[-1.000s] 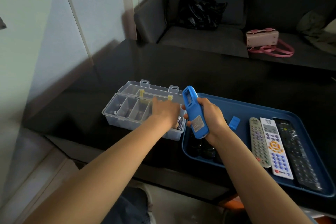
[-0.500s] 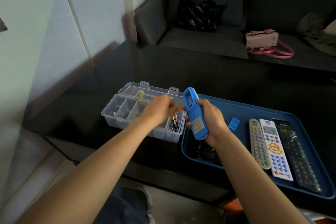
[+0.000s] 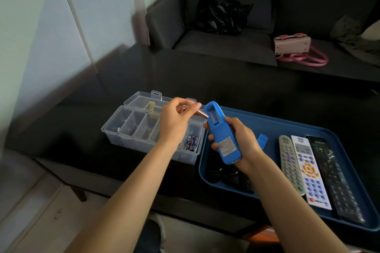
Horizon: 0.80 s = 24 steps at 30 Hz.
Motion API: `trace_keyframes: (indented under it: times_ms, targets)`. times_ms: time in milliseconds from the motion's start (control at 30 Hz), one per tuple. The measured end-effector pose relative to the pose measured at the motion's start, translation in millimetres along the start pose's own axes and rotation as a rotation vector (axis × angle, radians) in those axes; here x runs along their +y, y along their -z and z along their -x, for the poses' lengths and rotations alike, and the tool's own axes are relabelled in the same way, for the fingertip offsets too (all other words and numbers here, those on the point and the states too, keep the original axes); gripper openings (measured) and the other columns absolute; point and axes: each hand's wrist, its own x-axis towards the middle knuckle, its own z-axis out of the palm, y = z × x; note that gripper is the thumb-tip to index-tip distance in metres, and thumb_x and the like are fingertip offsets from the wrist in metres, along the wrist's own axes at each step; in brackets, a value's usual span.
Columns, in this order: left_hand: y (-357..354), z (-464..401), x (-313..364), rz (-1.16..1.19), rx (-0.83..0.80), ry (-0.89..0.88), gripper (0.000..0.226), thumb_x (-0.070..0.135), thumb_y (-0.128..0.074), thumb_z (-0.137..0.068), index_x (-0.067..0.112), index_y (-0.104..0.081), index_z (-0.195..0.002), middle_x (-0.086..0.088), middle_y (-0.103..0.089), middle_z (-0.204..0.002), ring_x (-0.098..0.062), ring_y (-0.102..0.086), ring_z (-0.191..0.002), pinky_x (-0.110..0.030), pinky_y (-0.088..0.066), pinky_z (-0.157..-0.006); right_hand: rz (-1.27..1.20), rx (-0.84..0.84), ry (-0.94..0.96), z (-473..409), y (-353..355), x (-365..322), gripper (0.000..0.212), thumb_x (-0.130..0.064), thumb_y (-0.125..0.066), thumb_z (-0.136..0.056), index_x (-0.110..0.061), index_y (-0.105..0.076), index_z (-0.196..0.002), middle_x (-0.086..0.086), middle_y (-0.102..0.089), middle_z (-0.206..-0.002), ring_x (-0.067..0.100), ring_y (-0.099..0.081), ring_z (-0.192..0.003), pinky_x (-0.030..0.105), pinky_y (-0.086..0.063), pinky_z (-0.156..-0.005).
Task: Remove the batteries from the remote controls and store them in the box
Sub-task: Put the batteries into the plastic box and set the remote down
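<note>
Left hand [image 3: 174, 121] hides box [image 3: 131, 127] middle compartments.

Clear plastic box [image 3: 131, 129], glossy table [image 3: 205, 80]

Single head-worn view, facing forward and down, close over table [image 3: 205, 80]

Blue remote [image 3: 224, 135], blue tray [image 3: 287, 127], clear box [image 3: 123, 129], pink handbag [image 3: 292, 44].
</note>
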Motion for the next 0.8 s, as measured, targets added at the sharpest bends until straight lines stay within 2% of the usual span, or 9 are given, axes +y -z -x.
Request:
trace_keyframes:
  times_ms: [67,167,267,400,500,600,667,733,800]
  targets:
    - [-8.1,0.4,-2.5,0.033,0.059,0.001,0.016,0.03,-0.07,-0.079,0.016,-0.063,-0.078,0.004,-0.067,-0.073,-0.002,-0.061,-0.066,-0.015,-0.047,-0.061,0.0,-0.031,-0.012,-2.6,3.5,0.8,0.03,-0.027,-0.038,-0.098,-0.009,-0.06,-0.106,0.015,-0.066,-0.092,0.017,-0.054,-0.059,0.022,-0.045,-0.044]
    - [-16.7,-0.4,-2.0,-0.008,0.05,-0.106,0.019,0.023,-0.071,-0.08,0.015,-0.059,-0.067,0.002,-0.065,-0.068,0.002,-0.054,-0.055,-0.009,-0.038,-0.052,-0.027,-0.061,-0.032,-6.0,7.8,1.9,0.034,-0.027,-0.038,-0.098,-0.006,-0.059,-0.113,0.016,-0.066,-0.095,0.017,-0.054,-0.059,0.023,-0.045,-0.043]
    - [-23.0,-0.7,3.2,-0.072,0.056,-0.179,0.016,0.023,-0.069,-0.082,0.012,-0.065,-0.071,0.005,-0.063,-0.065,0.002,-0.051,-0.054,-0.008,-0.036,-0.05,-0.055,-0.082,-0.036,-8.0,12.0,2.0,0.035,-0.028,-0.038,-0.098,-0.006,-0.06,-0.114,0.016,-0.065,-0.096,0.017,-0.053,-0.059,0.022,-0.044,-0.043]
    - [-32.0,5.4,7.6,-0.072,0.003,-0.241,0.011,0.021,-0.064,-0.086,0.013,-0.073,-0.089,0.005,-0.068,-0.076,0.006,-0.059,-0.068,-0.008,-0.042,-0.056,-0.088,-0.098,-0.046,-9.0,14.8,1.2,0.034,-0.028,-0.038,-0.098,-0.006,-0.06,-0.112,0.017,-0.063,-0.096,0.017,-0.053,-0.059,0.022,-0.045,-0.042]
    - [-38.6,6.7,6.5,-0.056,-0.01,-0.222,0.019,0.02,-0.064,-0.086,0.014,-0.071,-0.102,0.003,-0.07,-0.087,0.008,-0.06,-0.072,-0.007,-0.046,-0.059,-0.096,-0.097,-0.04,-10.0,14.8,0.3,0.035,-0.027,-0.039,-0.097,-0.004,-0.059,-0.114,0.016,-0.064,-0.091,0.017,-0.053,-0.058,0.023,-0.045,-0.041]
    - [-39.9,6.6,5.0,-0.079,-0.109,-0.173,0.03,0.021,-0.063,-0.086,0.017,-0.065,-0.116,0.003,-0.069,-0.095,0.005,-0.059,-0.073,-0.009,-0.048,-0.066,-0.098,-0.068,-0.024,-9.3,16.6,-0.8,0.031,-0.026,-0.041,-0.097,-0.004,-0.058,-0.11,0.014,-0.063,-0.083,0.018,-0.054,-0.056,0.023,-0.045,-0.04]
    - [-38.5,7.5,4.8,-0.016,-0.158,-0.129,0.034,0.018,-0.063,-0.087,0.017,-0.061,-0.12,0.004,-0.067,-0.099,0.003,-0.06,-0.081,-0.01,-0.05,-0.07,-0.105,-0.054,-0.022,-9.5,16.5,-0.7,0.032,-0.026,-0.042,-0.097,-0.003,-0.058,-0.113,0.014,-0.062,-0.086,0.018,-0.054,-0.057,0.023,-0.045,-0.04]
    - [-38.0,8.0,5.2,0.099,-0.125,-0.069,0.031,0.017,-0.066,-0.084,0.017,-0.063,-0.115,0.004,-0.066,-0.097,0.002,-0.061,-0.083,-0.01,-0.049,-0.067,-0.123,-0.053,-0.017,-9.9,17.9,-1.3,0.036,-0.027,-0.04,-0.097,-0.002,-0.058,-0.116,0.016,-0.062,-0.091,0.017,-0.054,-0.057,0.023,-0.044,-0.04]
    - [-37.0,6.3,5.3,0.197,-0.066,-0.016,0.021,0.02,-0.068,-0.082,0.017,-0.063,-0.103,0.002,-0.067,-0.092,0.004,-0.061,-0.073,-0.009,-0.045,-0.059,-0.134,-0.05,-0.014,-10.6,19.4,-2.3,0.037,-0.028,-0.039,-0.098,-0.002,-0.058,-0.116,0.016,-0.062,-0.093,0.017,-0.053,-0.057,0.023,-0.044,-0.04]
